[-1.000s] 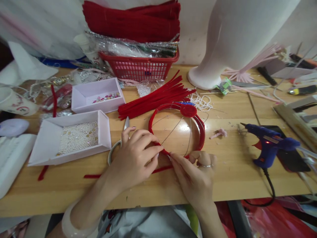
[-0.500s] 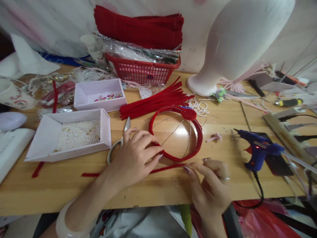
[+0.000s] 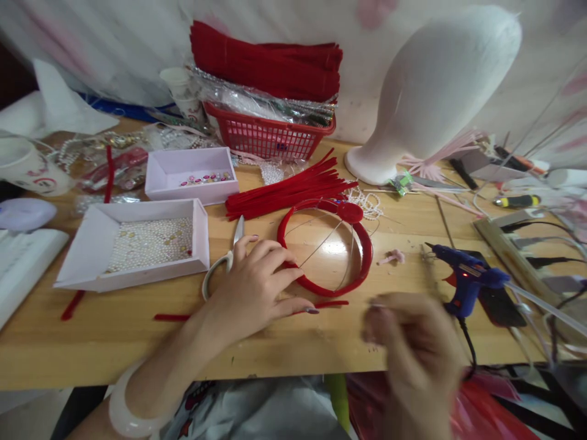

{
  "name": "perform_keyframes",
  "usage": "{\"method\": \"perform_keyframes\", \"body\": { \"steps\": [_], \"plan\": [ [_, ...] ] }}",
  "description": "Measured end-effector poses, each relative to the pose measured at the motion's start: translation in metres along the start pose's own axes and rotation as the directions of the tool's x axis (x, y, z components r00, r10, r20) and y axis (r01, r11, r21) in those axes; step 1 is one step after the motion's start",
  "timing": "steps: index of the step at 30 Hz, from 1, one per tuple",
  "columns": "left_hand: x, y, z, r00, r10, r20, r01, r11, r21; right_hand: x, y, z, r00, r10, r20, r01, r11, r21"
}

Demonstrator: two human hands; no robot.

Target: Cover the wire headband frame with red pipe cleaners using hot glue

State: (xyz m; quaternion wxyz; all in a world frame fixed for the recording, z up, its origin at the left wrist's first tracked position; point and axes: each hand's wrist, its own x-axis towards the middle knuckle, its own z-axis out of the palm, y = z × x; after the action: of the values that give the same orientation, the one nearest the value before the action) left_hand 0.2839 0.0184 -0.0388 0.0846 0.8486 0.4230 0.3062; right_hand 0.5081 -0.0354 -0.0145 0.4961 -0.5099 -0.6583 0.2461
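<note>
A red ring-shaped band (image 3: 362, 269) with thin wires across it and a red disc (image 3: 350, 212) at its back lies on the table. My left hand (image 3: 259, 278) rests at its left side, fingers spread, palm down. Beneath that hand runs a red fuzzy strip (image 3: 334, 304); its middle is hidden. Scissors (image 3: 238, 232) lie partly under my left hand. To the right of the strip, apart from it, my right hand (image 3: 413, 342) is raised and blurred, fingers curled; whether it holds anything is unclear.
White trays of beads (image 3: 87, 250) and gems (image 3: 160, 177) stand at the left. Behind are a bundle of red strips (image 3: 284, 189), a red basket (image 3: 275, 137) and a white head form (image 3: 426, 104). A blue glue gun (image 3: 468, 275) and a power strip (image 3: 513, 250) are at the right.
My right hand has let go of the strip's right end and moved right. My left thumb has shifted slightly right over the strip. The camera view has shifted a little.
</note>
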Motion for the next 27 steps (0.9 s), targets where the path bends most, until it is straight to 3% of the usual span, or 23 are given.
{"method": "perform_keyframes", "body": {
  "steps": [1, 3, 4, 6, 9, 11, 15, 19, 23, 25, 27],
  "plan": [
    [0.000, 0.000, 0.000, 1.000, 0.003, 0.000, -0.003, 1.000, 0.003, 0.005, 0.005, 0.008, 0.984, -0.040, 0.173, 0.040, 0.999, 0.004],
    [0.000, -0.001, 0.000, 1.000, 0.009, 0.006, -0.009, 1.000, 0.008, 0.013, 0.014, 0.019, 0.904, -0.092, 0.418, 0.103, 0.995, -0.005],
    [-0.001, -0.002, 0.000, 1.000, 0.012, 0.009, -0.013, 1.000, 0.009, 0.015, 0.016, 0.021, 0.866, -0.105, 0.489, 0.132, 0.991, -0.021],
    [-0.001, -0.002, 0.001, 1.000, 0.020, 0.006, -0.020, 1.000, 0.010, 0.017, 0.017, 0.022, 0.844, -0.103, 0.527, 0.162, 0.984, -0.067],
    [-0.001, -0.002, 0.001, 1.000, 0.016, -0.009, -0.016, 1.000, 0.022, 0.017, 0.015, 0.020, 0.844, -0.074, 0.531, 0.151, 0.983, -0.103],
    [-0.001, -0.001, 0.001, 1.000, 0.010, -0.016, -0.009, 1.000, 0.025, 0.014, 0.016, 0.020, 0.881, -0.036, 0.472, 0.092, 0.991, -0.096],
    [0.000, 0.000, 0.000, 1.000, 0.010, 0.005, -0.010, 1.000, 0.024, 0.009, 0.020, 0.022, 0.980, 0.016, 0.196, -0.021, 1.000, 0.022],
    [-0.002, 0.000, 0.000, 1.000, 0.003, 0.021, -0.004, 1.000, 0.027, 0.006, 0.019, 0.029, 0.998, 0.069, 0.002, -0.067, 0.952, 0.299],
    [-0.002, 0.000, 0.002, 1.000, 0.000, 0.016, -0.001, 1.000, 0.020, 0.006, 0.013, 0.038, 0.990, 0.121, 0.066, -0.137, 0.842, 0.522],
    [-0.002, 0.000, 0.002, 1.000, 0.003, 0.011, -0.003, 1.000, 0.017, 0.005, 0.010, 0.038, 0.985, 0.106, 0.135, -0.163, 0.825, 0.542],
    [-0.002, 0.000, 0.001, 1.000, 0.009, 0.008, -0.009, 1.000, 0.011, 0.004, 0.011, 0.031, 0.978, 0.111, 0.179, -0.183, 0.865, 0.466]
  ]
}}
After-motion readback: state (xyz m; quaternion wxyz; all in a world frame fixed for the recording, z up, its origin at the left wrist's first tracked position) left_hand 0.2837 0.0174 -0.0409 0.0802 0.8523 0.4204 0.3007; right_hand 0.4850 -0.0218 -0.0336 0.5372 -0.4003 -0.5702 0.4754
